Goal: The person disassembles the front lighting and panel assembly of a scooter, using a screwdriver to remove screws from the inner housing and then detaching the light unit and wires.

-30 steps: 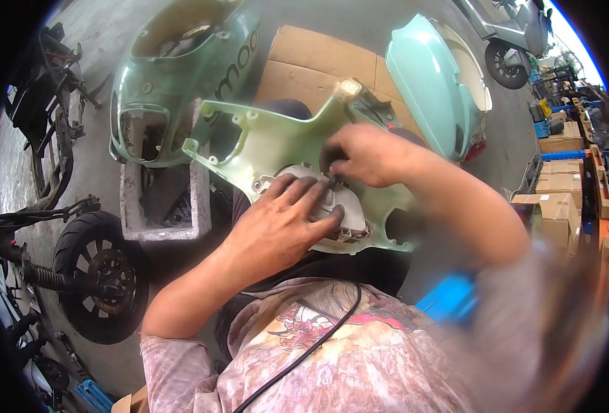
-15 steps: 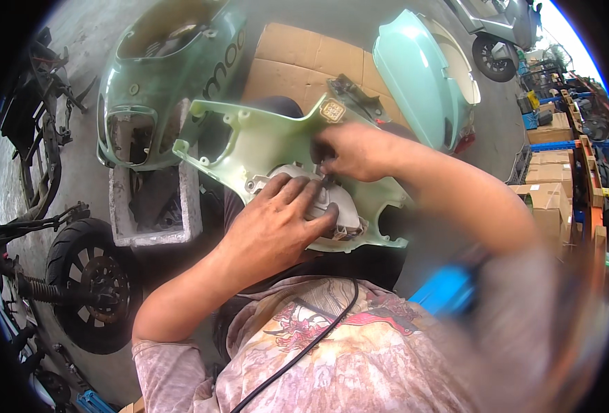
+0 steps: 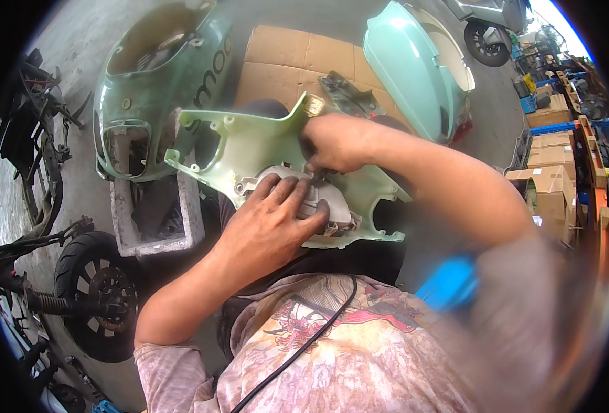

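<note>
Left hand [image 3: 266, 215] clasps the pale housing [image 3: 337, 199] beneath it, set in the green panel [image 3: 260, 141]. Right hand [image 3: 337, 144], just beyond, curls at the housing's edge, grip hidden. Seating appears done; fastening unconfirmed.

The notched green panel [image 3: 260, 141] lies crosswise; a whitish housing [image 3: 336, 202] sits on it.

L hand [image 3: 270, 210] gripping pale gry housing [image 3: 333, 197], fingers on top, thumb along R side. R hand [image 3: 332, 144] just beyond, fingers curled at housing's far edge; tips partly hidden. Housing sits in lt grn panel [image 3: 266, 141] over lap. Off L: grn fairing [image 3: 170, 86] w/ foam box [image 3: 120, 220] nr; blk wheel [image 3: 101, 296] below. Ahead: flat cardbd [image 3: 277, 58], mint shell [image 3: 404, 76] to its R. Blk cable [image 3: 315, 337] across shirt [image 3: 394, 351].
</note>
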`<action>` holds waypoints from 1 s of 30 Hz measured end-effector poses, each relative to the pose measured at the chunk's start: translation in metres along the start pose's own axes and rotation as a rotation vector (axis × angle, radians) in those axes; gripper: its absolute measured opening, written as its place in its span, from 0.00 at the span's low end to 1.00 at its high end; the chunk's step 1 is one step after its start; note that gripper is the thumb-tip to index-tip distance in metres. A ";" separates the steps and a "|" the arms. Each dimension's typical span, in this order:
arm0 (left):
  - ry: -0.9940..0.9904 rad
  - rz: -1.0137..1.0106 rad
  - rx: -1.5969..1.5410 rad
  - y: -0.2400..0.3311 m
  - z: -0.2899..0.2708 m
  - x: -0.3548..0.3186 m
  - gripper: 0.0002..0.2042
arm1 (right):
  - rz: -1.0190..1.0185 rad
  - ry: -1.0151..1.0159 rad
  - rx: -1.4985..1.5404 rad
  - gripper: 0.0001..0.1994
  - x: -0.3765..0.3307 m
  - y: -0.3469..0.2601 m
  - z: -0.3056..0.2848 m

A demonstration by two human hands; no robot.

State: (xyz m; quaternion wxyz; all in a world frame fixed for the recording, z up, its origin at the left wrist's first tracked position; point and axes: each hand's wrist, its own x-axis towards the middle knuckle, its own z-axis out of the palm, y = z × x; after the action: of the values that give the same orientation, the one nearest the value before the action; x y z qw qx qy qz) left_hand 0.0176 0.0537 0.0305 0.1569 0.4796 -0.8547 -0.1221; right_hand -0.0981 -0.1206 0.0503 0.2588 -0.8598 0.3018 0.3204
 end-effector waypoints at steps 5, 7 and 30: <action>-0.007 -0.021 -0.016 0.004 -0.007 0.007 0.28 | -0.072 0.095 0.023 0.15 -0.012 0.009 0.004; -0.027 -0.025 -0.011 0.005 -0.011 0.010 0.29 | -0.112 0.150 0.062 0.14 -0.019 0.011 0.006; -0.348 -0.138 0.069 0.014 -0.025 0.049 0.42 | 1.187 0.488 1.099 0.40 0.050 0.223 0.526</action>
State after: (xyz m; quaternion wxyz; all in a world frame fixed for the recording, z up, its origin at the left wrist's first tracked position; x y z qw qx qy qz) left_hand -0.0077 0.0172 0.0661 -0.0185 0.5140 -0.8376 -0.1842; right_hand -0.4283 0.0451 -0.3888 0.3565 -0.3555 0.8638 0.0160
